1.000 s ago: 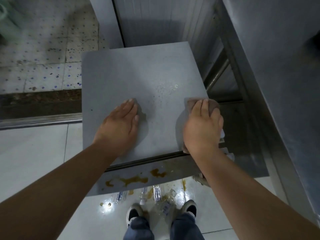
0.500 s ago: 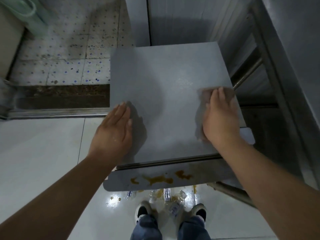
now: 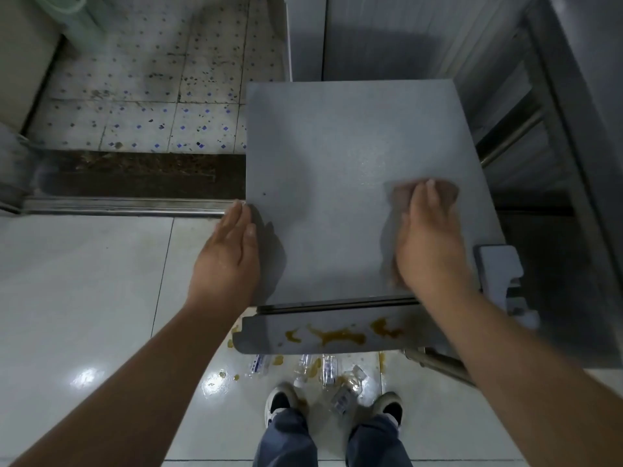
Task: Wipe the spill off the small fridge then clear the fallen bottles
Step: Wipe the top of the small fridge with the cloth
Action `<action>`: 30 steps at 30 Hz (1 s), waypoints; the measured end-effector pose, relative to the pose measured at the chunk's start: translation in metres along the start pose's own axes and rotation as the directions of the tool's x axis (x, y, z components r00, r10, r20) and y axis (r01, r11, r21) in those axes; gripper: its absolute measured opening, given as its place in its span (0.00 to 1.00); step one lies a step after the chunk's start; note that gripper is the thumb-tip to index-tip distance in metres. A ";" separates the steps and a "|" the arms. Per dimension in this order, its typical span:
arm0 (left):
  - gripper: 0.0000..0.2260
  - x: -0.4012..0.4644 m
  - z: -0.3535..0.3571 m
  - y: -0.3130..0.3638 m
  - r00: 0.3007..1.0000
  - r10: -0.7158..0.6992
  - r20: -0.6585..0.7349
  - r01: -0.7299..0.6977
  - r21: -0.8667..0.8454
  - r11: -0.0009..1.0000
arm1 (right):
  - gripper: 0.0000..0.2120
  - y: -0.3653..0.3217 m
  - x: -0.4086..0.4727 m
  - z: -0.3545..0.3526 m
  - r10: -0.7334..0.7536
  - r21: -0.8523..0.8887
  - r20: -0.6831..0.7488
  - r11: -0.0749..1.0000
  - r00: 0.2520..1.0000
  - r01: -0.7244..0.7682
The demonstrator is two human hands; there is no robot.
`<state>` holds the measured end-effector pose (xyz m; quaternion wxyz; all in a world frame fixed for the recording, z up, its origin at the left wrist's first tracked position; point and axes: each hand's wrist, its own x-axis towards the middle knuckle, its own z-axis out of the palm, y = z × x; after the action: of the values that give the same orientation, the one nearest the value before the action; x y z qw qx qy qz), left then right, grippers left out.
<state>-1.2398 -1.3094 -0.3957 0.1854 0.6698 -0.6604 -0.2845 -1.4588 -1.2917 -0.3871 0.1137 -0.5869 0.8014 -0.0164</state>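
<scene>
The small grey fridge point(image 3: 337, 156) stands below me, its flat top facing up. My right hand point(image 3: 428, 244) presses flat on a brownish cloth point(image 3: 448, 192) near the top's right edge. My left hand point(image 3: 229, 261) rests open on the fridge's left edge, fingers together, holding nothing. Orange-brown spill point(image 3: 340, 337) streaks the upper edge of the fridge door, and more drips lie on the floor. Several clear fallen bottles point(image 3: 328, 369) lie on the white tiles between my shoes.
A metal rack point(image 3: 526, 129) and steel wall close in the right side. A door threshold rail point(image 3: 118, 207) crosses the floor at left, with speckled tiles beyond. The fridge's grey hinge bracket point(image 3: 499, 271) juts out at right. My shoes point(image 3: 281, 401) stand by the bottles.
My left hand slid from the fridge top toward its left edge. My right hand moved the cloth slightly up along the right side. The droplets seen on the top earlier are gone.
</scene>
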 end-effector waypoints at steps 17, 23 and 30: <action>0.18 -0.037 -0.016 -0.014 0.991 -0.131 0.021 0.131 -0.304 0.944 | 0.24 -0.065 0.020 0.023 -0.081 0.028 -0.014 0.996 0.997 0.081; 0.18 -0.036 -0.012 -0.018 0.983 -0.183 0.022 0.178 -0.378 0.908 | 0.26 -0.129 -0.014 0.035 -0.406 0.044 -0.082 0.911 0.910 0.411; 0.19 -0.047 -0.003 -0.011 0.994 -0.067 0.086 0.092 -0.332 0.939 | 0.22 -0.036 -0.009 0.030 -0.261 0.159 -0.129 0.947 0.957 0.280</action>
<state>-1.2276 -1.2625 -0.3938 0.2609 0.6436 -0.5810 -0.4244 -1.4162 -1.2911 -0.4095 0.1191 -0.6774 0.7135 -0.1336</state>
